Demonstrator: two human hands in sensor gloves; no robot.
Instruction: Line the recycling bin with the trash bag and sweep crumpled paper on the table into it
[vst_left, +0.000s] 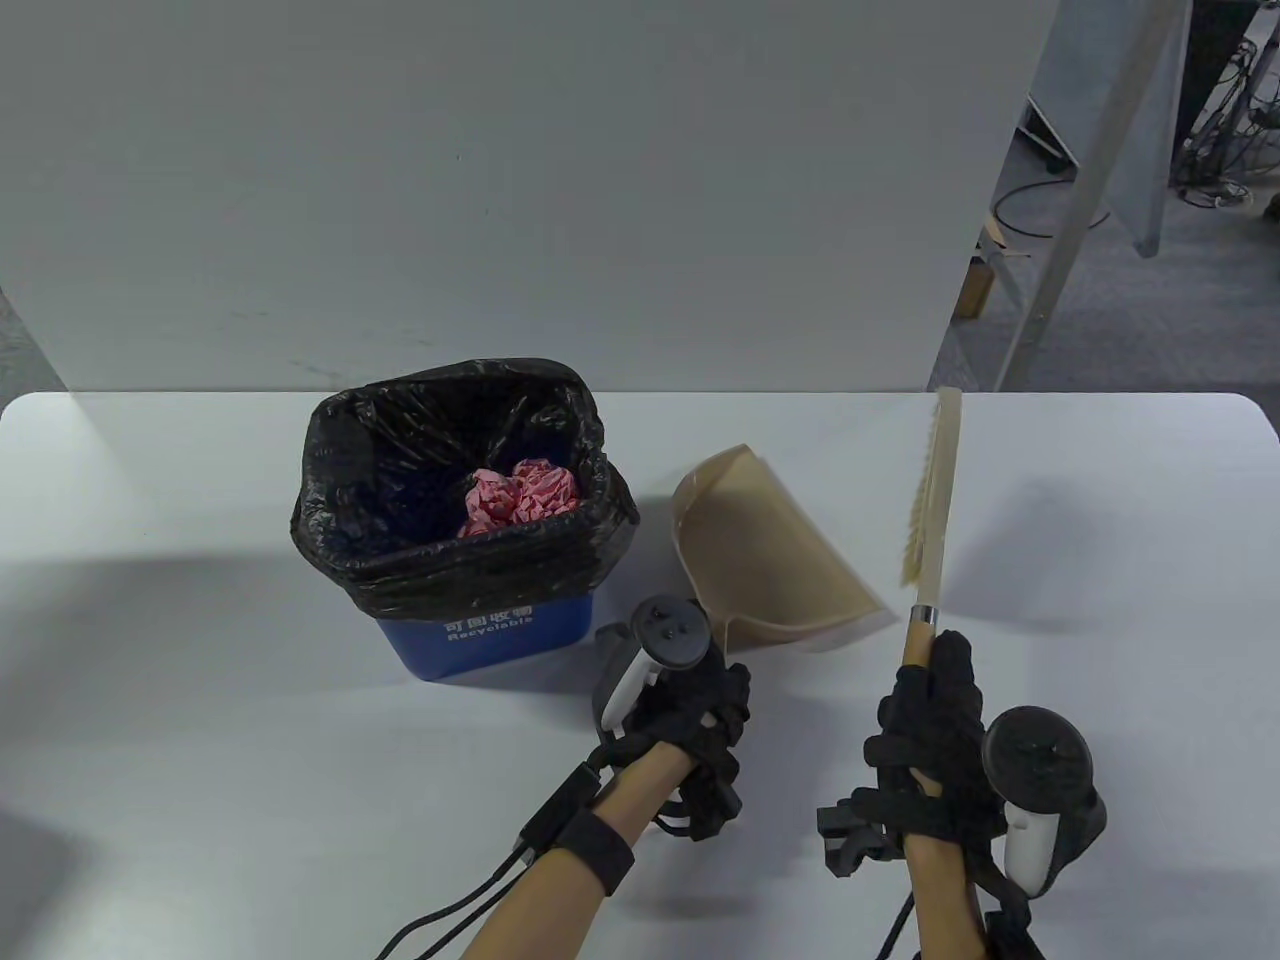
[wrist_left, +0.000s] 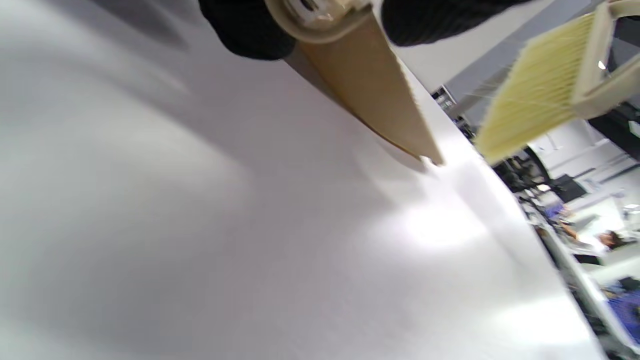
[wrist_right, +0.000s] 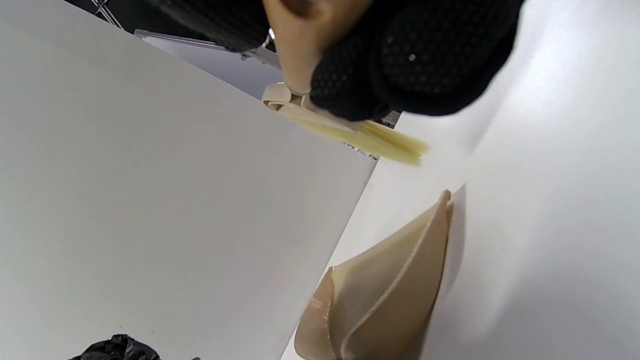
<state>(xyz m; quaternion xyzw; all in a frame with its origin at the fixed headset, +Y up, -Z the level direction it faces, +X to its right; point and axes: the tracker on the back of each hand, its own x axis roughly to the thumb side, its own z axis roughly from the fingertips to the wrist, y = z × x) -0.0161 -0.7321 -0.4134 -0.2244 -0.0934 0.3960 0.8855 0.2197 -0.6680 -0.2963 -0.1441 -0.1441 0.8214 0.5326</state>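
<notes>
A blue recycling bin (vst_left: 490, 630) lined with a black trash bag (vst_left: 345, 520) stands on the white table (vst_left: 200, 720). Pink crumpled paper (vst_left: 522, 496) lies inside the bag. Just right of the bin, my left hand (vst_left: 712, 700) grips the handle of a beige dustpan (vst_left: 775, 560), which is tipped up on its edge with one corner near the table (wrist_left: 370, 90). My right hand (vst_left: 935, 715) holds the wooden handle of a hand brush (vst_left: 935, 490), bristles facing left toward the pan (wrist_left: 535, 95). In the right wrist view the brush bristles (wrist_right: 385, 142) hang above the dustpan (wrist_right: 390, 305).
A white panel (vst_left: 500, 200) stands along the table's far edge behind the bin. Beyond the table at the right are metal legs (vst_left: 1080, 180) and cables on the floor. The table's rounded right corner (vst_left: 1250, 410) is near the brush tip.
</notes>
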